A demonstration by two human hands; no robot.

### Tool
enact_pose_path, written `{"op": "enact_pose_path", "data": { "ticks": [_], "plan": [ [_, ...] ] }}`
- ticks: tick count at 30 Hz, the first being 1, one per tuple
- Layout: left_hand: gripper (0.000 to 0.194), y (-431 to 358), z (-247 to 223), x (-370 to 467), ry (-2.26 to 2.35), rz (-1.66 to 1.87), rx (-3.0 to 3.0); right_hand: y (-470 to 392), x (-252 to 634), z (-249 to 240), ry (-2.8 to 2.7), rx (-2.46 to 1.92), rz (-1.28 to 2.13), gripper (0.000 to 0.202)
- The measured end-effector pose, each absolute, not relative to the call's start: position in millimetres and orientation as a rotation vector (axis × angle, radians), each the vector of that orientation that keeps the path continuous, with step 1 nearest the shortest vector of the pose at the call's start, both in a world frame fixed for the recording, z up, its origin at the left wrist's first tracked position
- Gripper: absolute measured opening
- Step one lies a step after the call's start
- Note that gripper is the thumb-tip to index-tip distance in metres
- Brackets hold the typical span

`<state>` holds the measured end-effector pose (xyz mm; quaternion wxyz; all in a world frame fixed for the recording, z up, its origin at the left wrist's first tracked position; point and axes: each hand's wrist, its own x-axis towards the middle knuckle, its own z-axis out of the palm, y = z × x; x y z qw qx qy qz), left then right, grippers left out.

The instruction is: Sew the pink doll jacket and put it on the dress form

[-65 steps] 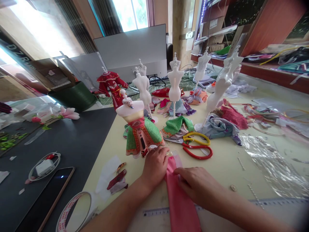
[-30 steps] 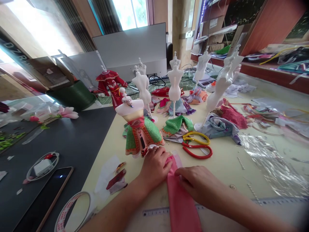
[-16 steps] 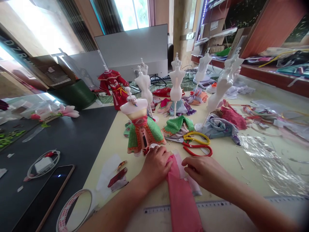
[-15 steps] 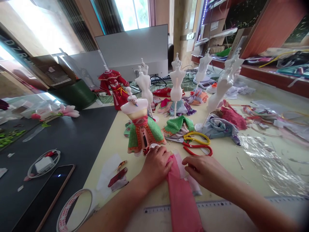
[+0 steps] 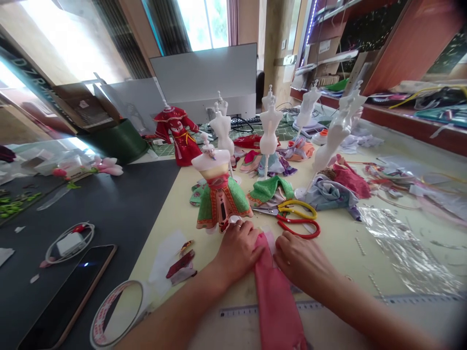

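Observation:
A long folded strip of pink fabric (image 5: 278, 306) runs from between my hands to the bottom edge. My left hand (image 5: 239, 248) presses on its far end, thumb over the pink cloth, other fingers bent toward the table. My right hand (image 5: 301, 257) is closed at the fabric's right edge, knuckles up; its fingertips are hidden. Between the hands shows a bit of thin whitish sheet (image 5: 270, 239), partly covered by my right hand. Just beyond my left hand stands a small dress form (image 5: 215, 165) in a green and pink skirt (image 5: 241, 197).
Scissors (image 5: 299, 233) with yellow and red handles lie beyond my right hand. A ruler (image 5: 239, 311) passes under the fabric. A tape roll (image 5: 100, 316) and a phone (image 5: 73, 299) are at left. White dress forms (image 5: 270, 129) stand behind; crinkled clear plastic (image 5: 401, 253) lies right.
My right hand has come down and left onto the fabric's edge, its fingers curling closed and covering more of the whitish sheet. My left hand stays on the pink fabric. The view has shifted slightly.

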<state>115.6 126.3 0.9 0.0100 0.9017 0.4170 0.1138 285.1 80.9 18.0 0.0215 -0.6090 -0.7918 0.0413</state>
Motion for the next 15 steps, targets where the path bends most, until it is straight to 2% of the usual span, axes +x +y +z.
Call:
{"op": "enact_pose_path", "data": {
  "ticks": [7,15],
  "plan": [
    [0.022,125.8,-1.3,115.8,1.314,0.344,2.845,85.2,287.3,10.4,-2.369,-1.912,0.235,0.013],
    [0.024,124.8,1.4,116.4,1.318,0.348,2.852,89.9,290.2,15.8,-2.324,-1.939,0.196,0.012]
  ]
}}
